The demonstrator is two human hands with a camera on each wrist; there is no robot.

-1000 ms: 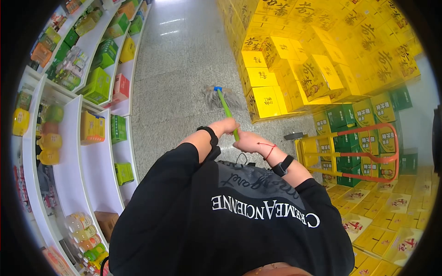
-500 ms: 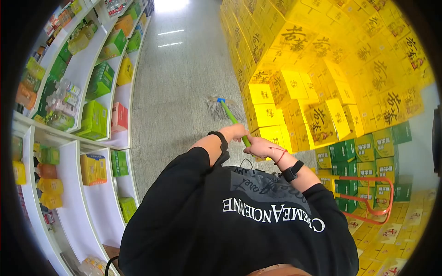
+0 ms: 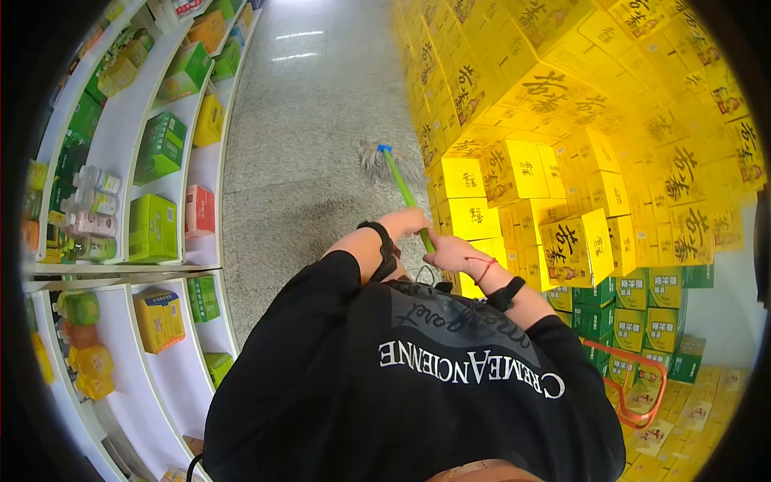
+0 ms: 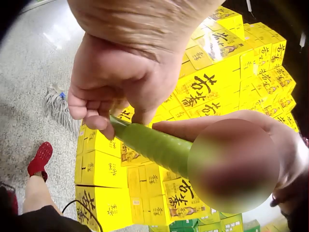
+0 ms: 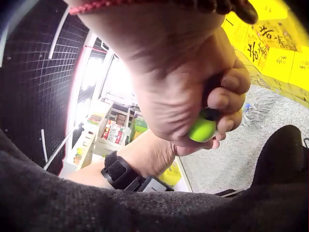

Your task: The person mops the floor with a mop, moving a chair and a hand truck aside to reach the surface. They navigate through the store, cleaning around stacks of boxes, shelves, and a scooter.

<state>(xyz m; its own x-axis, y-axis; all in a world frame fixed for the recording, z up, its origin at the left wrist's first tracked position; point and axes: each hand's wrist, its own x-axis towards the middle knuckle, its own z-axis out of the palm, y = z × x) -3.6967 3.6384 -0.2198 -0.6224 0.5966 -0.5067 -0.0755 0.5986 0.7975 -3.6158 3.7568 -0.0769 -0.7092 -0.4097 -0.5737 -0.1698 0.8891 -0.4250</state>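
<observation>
Mop (image 3: 401,185) on flr (image 3: 297,136), gripped w/ both hands (image 3: 405,221) (image 3: 452,254).

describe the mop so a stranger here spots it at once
Find the yellow cartons stacked on the head view's right. Just left, grey strands on the floor, is the mop. Its green handle and blue clamp set it apart from those boxy cartons.

In the head view, white shelves (image 3: 173,365) at the left carry plastic bottles (image 3: 95,222), a light green box (image 3: 154,229) and a red box (image 3: 200,210), while at the right many yellow cartons (image 3: 522,88) with dark lettering are stacked near green cartons (image 3: 594,321).
</observation>
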